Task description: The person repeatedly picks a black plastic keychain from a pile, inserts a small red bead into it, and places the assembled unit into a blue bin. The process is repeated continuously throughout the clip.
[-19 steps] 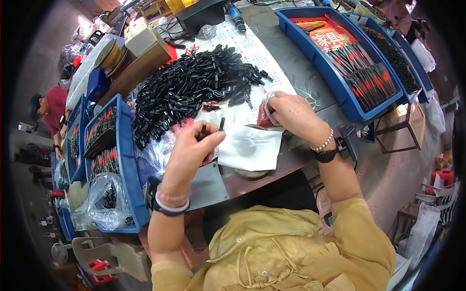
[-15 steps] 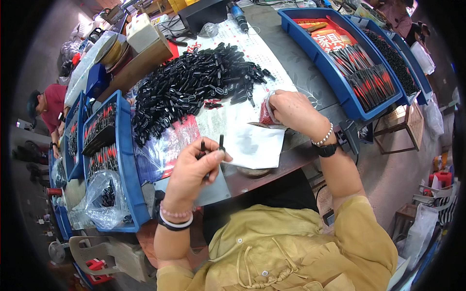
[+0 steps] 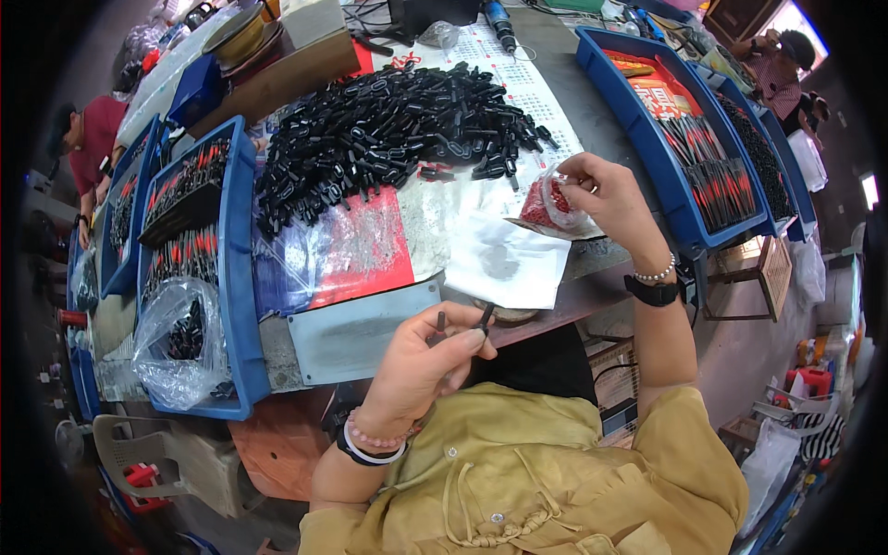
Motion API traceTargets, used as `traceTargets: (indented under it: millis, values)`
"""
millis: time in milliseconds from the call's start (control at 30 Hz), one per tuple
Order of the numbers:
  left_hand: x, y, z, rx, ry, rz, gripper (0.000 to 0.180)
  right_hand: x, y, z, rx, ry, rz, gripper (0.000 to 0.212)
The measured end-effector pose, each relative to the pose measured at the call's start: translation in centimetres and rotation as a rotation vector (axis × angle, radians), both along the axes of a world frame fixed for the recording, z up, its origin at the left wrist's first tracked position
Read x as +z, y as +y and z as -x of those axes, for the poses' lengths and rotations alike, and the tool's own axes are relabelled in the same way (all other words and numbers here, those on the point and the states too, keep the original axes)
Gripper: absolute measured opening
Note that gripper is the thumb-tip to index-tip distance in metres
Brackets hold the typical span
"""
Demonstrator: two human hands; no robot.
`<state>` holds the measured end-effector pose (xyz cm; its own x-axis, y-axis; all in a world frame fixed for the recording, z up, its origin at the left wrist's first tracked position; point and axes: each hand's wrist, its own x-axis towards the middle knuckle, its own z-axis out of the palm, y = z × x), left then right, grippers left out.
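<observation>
My left hand (image 3: 427,359) is closed around small black rod-shaped parts (image 3: 486,316); one sticks up between thumb and forefinger, and another end shows behind the fingers. Beyond it lies a white paper sheet (image 3: 532,277) with a grey smudge. At the sheet's far right corner stands a clear plastic bag of tiny red pieces (image 3: 548,205). My right hand (image 3: 606,199) is at the mouth of this bag, its thumb and fingers pinched together. Whatever is between those fingertips is too small to make out. A large heap of black oblong parts (image 3: 388,139) spreads across the table behind.
Blue trays (image 3: 248,277) on the left and a blue tray (image 3: 638,139) on the right hold rows of black-and-red parts. A grey metal plate (image 3: 361,335) lies at the front edge. A power tool (image 3: 499,26) sits at the back. Another person (image 3: 97,129) works at far left.
My left hand has moved right and nearer to me, still holding the black parts. My right hand has drawn slightly up from inside the bag. The view has shifted.
</observation>
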<state>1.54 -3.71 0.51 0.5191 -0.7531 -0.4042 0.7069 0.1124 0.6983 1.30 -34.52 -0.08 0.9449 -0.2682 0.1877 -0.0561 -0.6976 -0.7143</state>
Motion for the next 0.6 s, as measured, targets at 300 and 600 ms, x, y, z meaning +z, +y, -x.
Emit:
traceTargets:
  millis: [300,600]
  values:
    - [-0.4,-1.7,0.6,0.019,0.001,0.028,0.019,-0.6,-0.4,0.2,-0.012,0.066,-0.212,0.012]
    - [0.8,-2.1,-0.7,0.053,-0.652,-0.263,0.017,-0.2,-0.5,0.5,-0.050,-0.067,-0.198,0.008]
